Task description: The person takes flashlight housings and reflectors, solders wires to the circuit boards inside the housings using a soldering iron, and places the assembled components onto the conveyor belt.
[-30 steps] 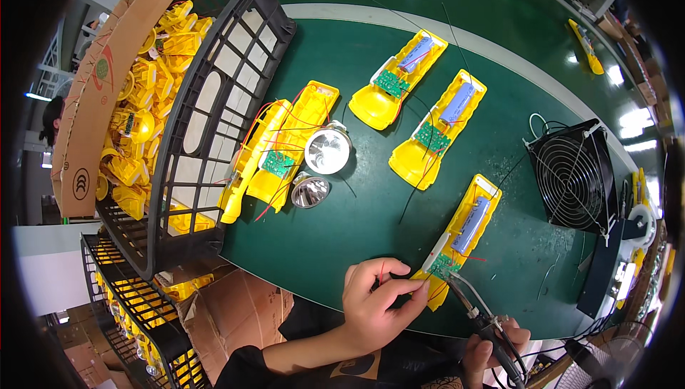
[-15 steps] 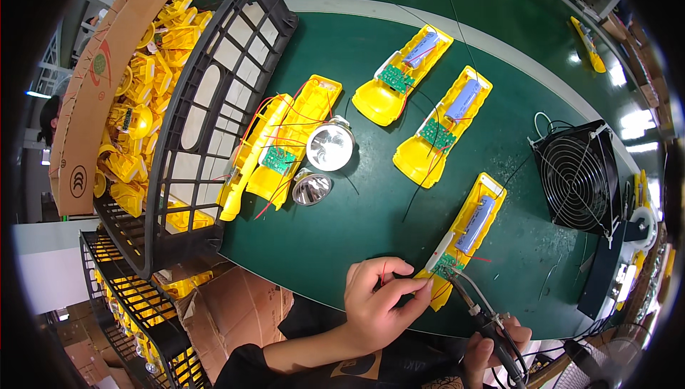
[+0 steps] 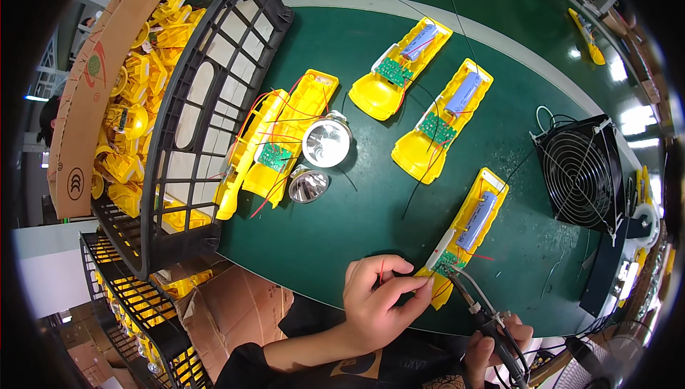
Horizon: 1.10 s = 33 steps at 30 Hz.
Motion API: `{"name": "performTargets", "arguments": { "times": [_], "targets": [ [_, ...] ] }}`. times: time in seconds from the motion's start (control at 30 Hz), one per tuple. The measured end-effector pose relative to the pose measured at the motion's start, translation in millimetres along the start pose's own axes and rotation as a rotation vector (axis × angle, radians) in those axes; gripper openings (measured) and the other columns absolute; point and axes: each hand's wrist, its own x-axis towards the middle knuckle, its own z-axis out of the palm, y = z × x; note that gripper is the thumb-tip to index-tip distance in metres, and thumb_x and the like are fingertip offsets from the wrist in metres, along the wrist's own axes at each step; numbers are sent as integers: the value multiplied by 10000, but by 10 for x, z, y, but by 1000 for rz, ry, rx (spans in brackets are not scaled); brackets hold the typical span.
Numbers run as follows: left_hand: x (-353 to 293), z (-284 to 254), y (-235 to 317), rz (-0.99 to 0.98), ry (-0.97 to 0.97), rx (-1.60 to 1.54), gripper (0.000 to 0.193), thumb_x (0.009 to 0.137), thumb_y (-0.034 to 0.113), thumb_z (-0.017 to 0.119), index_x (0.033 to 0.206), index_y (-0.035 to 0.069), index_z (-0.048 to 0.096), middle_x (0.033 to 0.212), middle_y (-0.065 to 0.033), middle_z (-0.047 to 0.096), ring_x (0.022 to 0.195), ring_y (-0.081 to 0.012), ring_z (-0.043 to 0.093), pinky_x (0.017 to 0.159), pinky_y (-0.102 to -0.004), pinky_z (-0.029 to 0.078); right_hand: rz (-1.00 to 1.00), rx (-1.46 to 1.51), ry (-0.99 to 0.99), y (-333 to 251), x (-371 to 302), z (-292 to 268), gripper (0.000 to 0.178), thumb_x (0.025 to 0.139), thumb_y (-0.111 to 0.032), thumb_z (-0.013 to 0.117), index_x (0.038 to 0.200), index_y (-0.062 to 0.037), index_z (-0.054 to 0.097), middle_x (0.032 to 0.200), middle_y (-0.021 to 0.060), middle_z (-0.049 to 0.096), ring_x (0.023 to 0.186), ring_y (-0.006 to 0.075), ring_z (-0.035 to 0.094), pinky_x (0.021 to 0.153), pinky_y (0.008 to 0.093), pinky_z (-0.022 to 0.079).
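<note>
My left hand (image 3: 385, 300) is closed, thumb and forefinger pinched at the lower edge of a yellow flashlight housing (image 3: 491, 178). A thin red wire (image 3: 381, 272) shows between its fingers; its far end is hard to make out. My right hand (image 3: 479, 352) grips a soldering iron (image 3: 492, 328) with a thin metal tube alongside. The iron's tip touches or nearly touches the green circuit board (image 3: 449, 260) in that housing. Above the board lies a blue cylindrical battery (image 3: 478, 219).
Two similar housings with batteries (image 3: 464, 93) (image 3: 419, 43) lie farther off. Left of them are wired housings (image 3: 308, 96) and two round reflectors (image 3: 327, 143) (image 3: 309, 185). A black crate (image 3: 214, 82) with yellow parts borders the left; a black fan (image 3: 579, 175) stands right.
The whole view has shifted slightly, with the far items a little higher. Both hands, the iron and the housing keep nearly the same pose.
</note>
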Motion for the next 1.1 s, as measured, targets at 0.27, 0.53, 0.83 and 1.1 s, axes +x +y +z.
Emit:
{"name": "performTargets", "arguments": {
  "times": [0.27, 0.53, 0.83, 1.1],
  "targets": [
    [-22, 10, -10, 3, 7, -3, 161, 586, -11, 737, 693, 42, 630, 847, -63, 486, 524, -70, 419, 455, -188, 342, -173, 62, 237, 127, -3, 68, 483, 702, -362, 678, 805, -37, 337, 639, 89, 467, 555, 151, 479, 546, 254, 408],
    [33, 5, -4, -19, 3, -6, 161, 584, -15, 734, 694, 42, 632, 846, -61, 484, 525, -71, 410, 460, -188, 335, -140, 39, 259, 131, 41, 107, 522, 698, -404, 678, 809, -42, 319, 609, 72, 435, 547, 149, 469, 556, 243, 404],
    [1, -13, 18, -36, 23, 12, 147, 597, 23, 739, 703, 46, 640, 837, -58, 508, 571, -94, 440, 485, -197, 363, -143, -30, 114, 28, 20, 55, 384, 776, -312, 621, 909, -31, 395, 788, 120, 511, 709, 189, 494, 671, 306, 409],
    [66, -245, 230, -80, -95, -68, 162, 690, 26, 647, 845, 22, 600, 933, -103, 573, 718, -179, 542, 645, -257, 425, -108, 157, 97, 89, -35, -21, 410, 782, -326, 616, 923, -32, 367, 820, 120, 498, 741, 187, 484, 727, 346, 407]
  ]
}}
